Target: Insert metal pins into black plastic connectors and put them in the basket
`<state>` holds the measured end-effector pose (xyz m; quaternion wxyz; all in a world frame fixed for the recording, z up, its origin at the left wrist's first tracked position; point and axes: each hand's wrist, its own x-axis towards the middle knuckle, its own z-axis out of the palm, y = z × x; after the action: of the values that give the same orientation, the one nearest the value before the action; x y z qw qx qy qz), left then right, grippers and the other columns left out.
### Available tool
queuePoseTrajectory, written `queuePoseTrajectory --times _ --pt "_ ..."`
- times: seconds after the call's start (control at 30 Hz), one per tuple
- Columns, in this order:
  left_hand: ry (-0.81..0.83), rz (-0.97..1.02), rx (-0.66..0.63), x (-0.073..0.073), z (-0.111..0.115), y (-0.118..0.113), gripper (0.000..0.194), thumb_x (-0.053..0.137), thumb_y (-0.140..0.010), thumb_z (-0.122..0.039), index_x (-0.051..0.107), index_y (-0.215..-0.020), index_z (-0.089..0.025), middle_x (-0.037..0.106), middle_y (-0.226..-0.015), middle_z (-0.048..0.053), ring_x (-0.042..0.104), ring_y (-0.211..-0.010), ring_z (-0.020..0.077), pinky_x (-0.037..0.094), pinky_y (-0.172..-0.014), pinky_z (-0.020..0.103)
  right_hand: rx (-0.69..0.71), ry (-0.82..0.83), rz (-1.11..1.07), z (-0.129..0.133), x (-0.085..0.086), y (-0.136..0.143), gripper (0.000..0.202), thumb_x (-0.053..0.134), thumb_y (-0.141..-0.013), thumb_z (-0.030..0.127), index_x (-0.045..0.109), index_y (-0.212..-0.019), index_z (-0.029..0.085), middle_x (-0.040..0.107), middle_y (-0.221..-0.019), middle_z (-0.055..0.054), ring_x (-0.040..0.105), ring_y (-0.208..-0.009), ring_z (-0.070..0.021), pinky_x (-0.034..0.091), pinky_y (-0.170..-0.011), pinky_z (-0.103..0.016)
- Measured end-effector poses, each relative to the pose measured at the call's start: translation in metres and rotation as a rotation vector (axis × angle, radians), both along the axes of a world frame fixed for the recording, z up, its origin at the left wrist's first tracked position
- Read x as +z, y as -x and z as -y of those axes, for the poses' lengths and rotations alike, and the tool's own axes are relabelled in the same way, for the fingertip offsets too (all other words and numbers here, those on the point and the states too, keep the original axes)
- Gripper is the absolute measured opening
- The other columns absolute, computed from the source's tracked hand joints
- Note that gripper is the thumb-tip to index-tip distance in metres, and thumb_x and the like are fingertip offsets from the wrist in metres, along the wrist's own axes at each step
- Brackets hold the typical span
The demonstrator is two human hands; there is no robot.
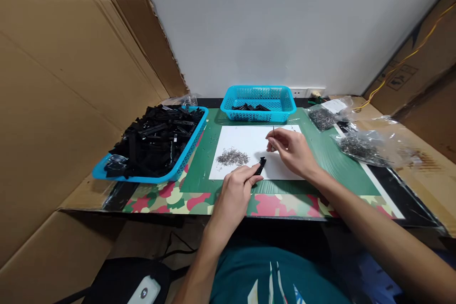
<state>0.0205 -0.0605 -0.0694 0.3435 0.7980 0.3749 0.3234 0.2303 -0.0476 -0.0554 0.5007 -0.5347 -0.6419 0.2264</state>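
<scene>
My left hand [238, 184] is closed on a small black plastic part [261, 166], whose far end sticks out past the fingertips over a white sheet [258, 137]. To its right, my right hand [292, 148] pinches a thin, dark, slender tool [273, 131] held nearly upright, a little above the sheet and apart from the black part. The tool's exact kind is too small to make out. Left of the hands lies a loose pile of tiny metal pieces, perhaps springs [232, 157], on the sheet.
A blue basket [178, 171] heaped with black plastic parts stands at the left. Another blue basket [258, 116] at the back holds fewer. Two clear bags of metal pieces [359, 147] lie at the right. Cardboard walls [71, 66] flank the green mat [327, 161].
</scene>
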Motion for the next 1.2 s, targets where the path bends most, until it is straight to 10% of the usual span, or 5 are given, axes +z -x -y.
queuePoseTrajectory --times 0.27,0.43,0.83,1.2 --pt "0.019 -0.075 0.041 0.005 0.003 0.002 0.032 0.057 -0.103 -0.022 0.072 -0.131 -0.025 0.075 -0.113 0.006 0.068 -0.103 0.0210 0.051 -0.088 0.030 -0.003 -0.046 0.216 0.004 0.003 -0.003 0.023 0.045 -0.105 0.022 0.068 -0.103 0.019 0.067 -0.082 -0.003 0.054 -0.067 -0.0158 0.039 -0.066 -0.029" --pt "0.021 -0.071 0.109 0.009 0.009 0.003 0.033 0.056 -0.105 -0.035 0.069 -0.133 -0.024 0.071 -0.098 0.004 0.062 -0.079 0.0172 0.048 -0.073 0.028 0.073 0.052 0.296 -0.011 0.011 0.006 0.023 0.049 -0.097 0.012 0.070 -0.099 0.017 0.073 -0.099 -0.008 0.059 -0.079 -0.0175 0.040 -0.072 -0.028" --pt "0.106 -0.021 -0.053 0.017 0.017 0.016 0.026 0.054 -0.105 -0.030 0.078 -0.114 -0.027 0.065 -0.099 0.003 0.064 -0.088 0.0171 0.047 -0.080 0.027 0.310 0.230 0.482 -0.120 0.023 0.127 0.017 0.083 -0.085 0.029 0.080 -0.091 0.013 0.068 -0.074 -0.002 0.058 -0.071 -0.0144 0.036 -0.062 -0.024" --pt "0.114 -0.042 -0.038 0.013 0.016 0.018 0.025 0.053 -0.104 -0.025 0.076 -0.113 -0.029 0.068 -0.107 0.003 0.064 -0.098 0.0199 0.048 -0.082 0.028 0.412 0.257 0.562 -0.130 0.014 0.152 0.009 0.077 -0.082 0.012 0.072 -0.079 0.017 0.070 -0.079 -0.003 0.060 -0.075 -0.0180 0.034 -0.061 -0.025"
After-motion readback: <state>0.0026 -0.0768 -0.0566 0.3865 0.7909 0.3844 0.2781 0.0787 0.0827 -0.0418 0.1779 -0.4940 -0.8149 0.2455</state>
